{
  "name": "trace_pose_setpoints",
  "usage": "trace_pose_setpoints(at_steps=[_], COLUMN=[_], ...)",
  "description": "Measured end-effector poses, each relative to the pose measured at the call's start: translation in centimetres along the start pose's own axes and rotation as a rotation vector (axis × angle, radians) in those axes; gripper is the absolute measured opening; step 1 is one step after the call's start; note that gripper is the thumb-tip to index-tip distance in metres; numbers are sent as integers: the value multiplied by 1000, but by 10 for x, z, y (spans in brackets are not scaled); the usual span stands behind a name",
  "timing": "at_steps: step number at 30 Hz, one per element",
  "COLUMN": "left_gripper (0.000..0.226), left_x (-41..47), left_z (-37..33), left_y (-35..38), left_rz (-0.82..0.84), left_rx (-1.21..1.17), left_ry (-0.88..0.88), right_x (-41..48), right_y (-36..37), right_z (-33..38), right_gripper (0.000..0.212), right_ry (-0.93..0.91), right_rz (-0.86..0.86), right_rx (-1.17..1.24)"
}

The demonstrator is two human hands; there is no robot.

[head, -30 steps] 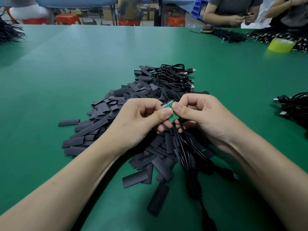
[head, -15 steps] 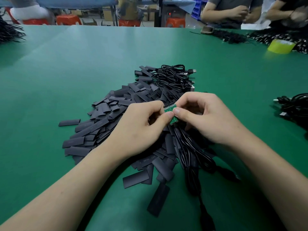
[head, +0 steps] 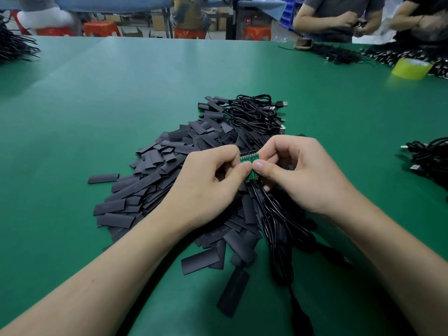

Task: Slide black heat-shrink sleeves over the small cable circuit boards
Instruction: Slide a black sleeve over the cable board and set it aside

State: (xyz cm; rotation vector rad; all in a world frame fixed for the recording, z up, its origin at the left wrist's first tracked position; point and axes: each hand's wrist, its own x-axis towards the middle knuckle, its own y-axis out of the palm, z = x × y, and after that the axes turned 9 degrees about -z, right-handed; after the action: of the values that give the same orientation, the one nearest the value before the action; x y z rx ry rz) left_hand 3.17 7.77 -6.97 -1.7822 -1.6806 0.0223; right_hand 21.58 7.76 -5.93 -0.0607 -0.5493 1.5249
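A small green circuit board (head: 249,163) with a row of pins on its far edge sits between my two thumbs, above a heap of flat black heat-shrink sleeves (head: 155,175). My left hand (head: 206,187) pinches the board's left side with thumb and curled fingers. My right hand (head: 298,175) pinches its right side the same way. Black cables (head: 278,229) run from the board's near edge down toward me across the green table (head: 97,98). No sleeve shows on the board.
A bundle of coiled black cables (head: 254,112) with USB plugs lies behind the heap. More cables (head: 429,156) lie at the right edge. A yellow-green tape roll (head: 411,67) stands far right. Other people's hands (head: 356,19) work at the far side, beside cable piles.
Both hands have shifted slightly away from me with the board, which has turned so its pin row faces the far side. Both pinches stay on the board.
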Motion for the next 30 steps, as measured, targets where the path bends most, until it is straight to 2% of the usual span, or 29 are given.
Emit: trace_pose_setpoints(at_steps=[3,12,21,25,27,30], left_gripper=[35,36,34,33,34,34], left_x=[1,-1,0,2,3,3], left_z=[-1,-2,-1,2,5,9], left_y=[0,0,3,2,1,-1], left_rz=[-8,-44,-96,-89,-82,-46], left_rx=[-5,19,25,44,20,-50], left_ry=[-6,-1,-14,-10,-19,-43], right_x=[0,-7,-15,-8,-1,5], right_y=[1,7,20,12,-3,-33], right_z=[2,13,19,18,14,8], right_gripper=[23,20,19,16,15,17], right_ry=[24,-64,-31,27,38,85], right_rz=[-19,-163,-290,-272,-281,-266], right_rx=[28,-248,-291,-254,-330,-621])
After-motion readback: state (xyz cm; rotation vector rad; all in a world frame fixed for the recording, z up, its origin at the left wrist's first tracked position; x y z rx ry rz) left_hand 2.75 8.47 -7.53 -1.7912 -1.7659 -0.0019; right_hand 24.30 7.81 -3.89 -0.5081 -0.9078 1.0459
